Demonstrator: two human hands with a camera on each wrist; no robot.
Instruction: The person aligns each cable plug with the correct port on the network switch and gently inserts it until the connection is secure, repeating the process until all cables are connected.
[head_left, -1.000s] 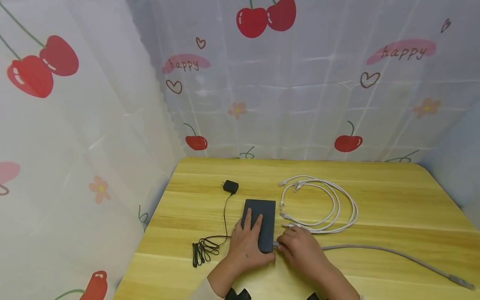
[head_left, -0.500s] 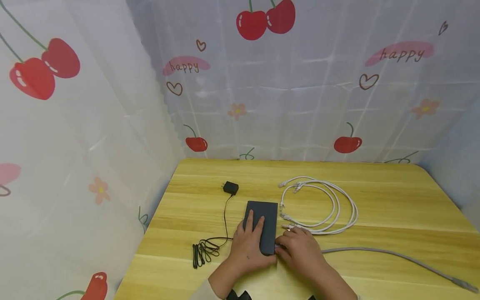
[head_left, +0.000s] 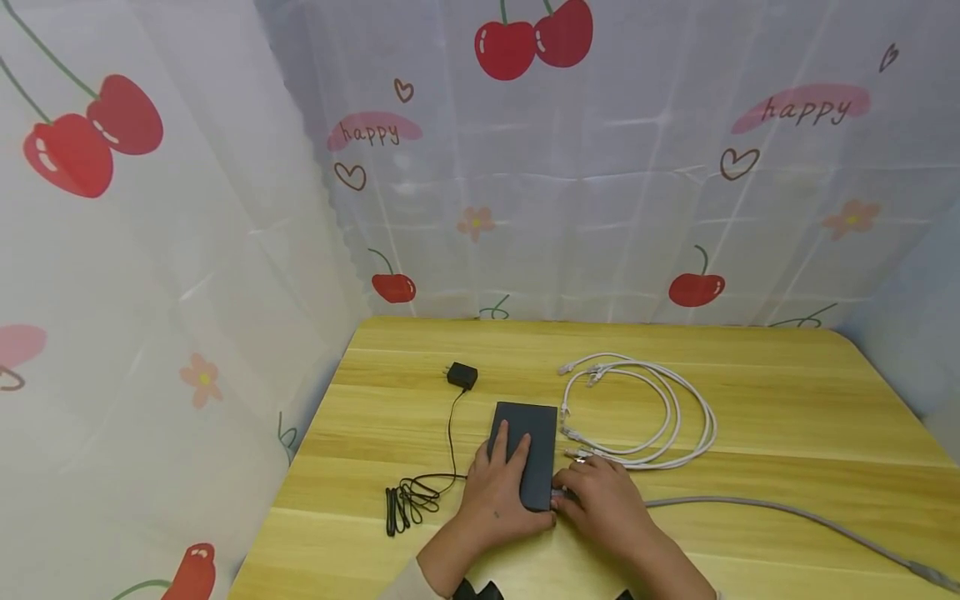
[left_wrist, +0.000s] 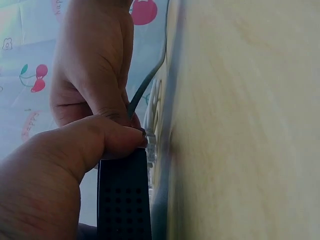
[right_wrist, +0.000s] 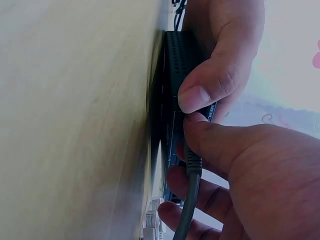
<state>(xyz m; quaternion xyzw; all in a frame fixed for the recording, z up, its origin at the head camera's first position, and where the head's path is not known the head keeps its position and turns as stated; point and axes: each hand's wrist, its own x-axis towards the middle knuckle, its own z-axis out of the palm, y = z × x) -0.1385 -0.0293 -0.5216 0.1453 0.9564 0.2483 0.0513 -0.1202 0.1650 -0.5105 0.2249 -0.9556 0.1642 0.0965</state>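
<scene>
A flat dark network switch [head_left: 538, 433], with vent holes along its near side in the left wrist view, lies in front of me on the table. My left hand [head_left: 497, 500] holds it, two fingers stretched over its top and the thumb at its near right corner. At the switch's right side, my right hand [head_left: 603, 504] pinches the plug end of a grey network cable [right_wrist: 189, 210] between thumb and fingers. The plug's tip is hidden by the fingers, right at the port side. From that hand the cable [head_left: 750, 500] runs off to the right.
Coiled white network cables [head_left: 708, 417] with clear plugs lie just beyond my right hand. A black power adapter [head_left: 462, 376] lies back left, its thin bundled cord [head_left: 408, 504] running to the switch. A curtain with cherries [head_left: 525, 208] hangs behind the wooden table [head_left: 787, 400].
The switch and my left hand have shifted slightly right, toward my right hand. Less of the plug shows between switch and fingers. The grey cable's free end has slid a little right and nearer.
</scene>
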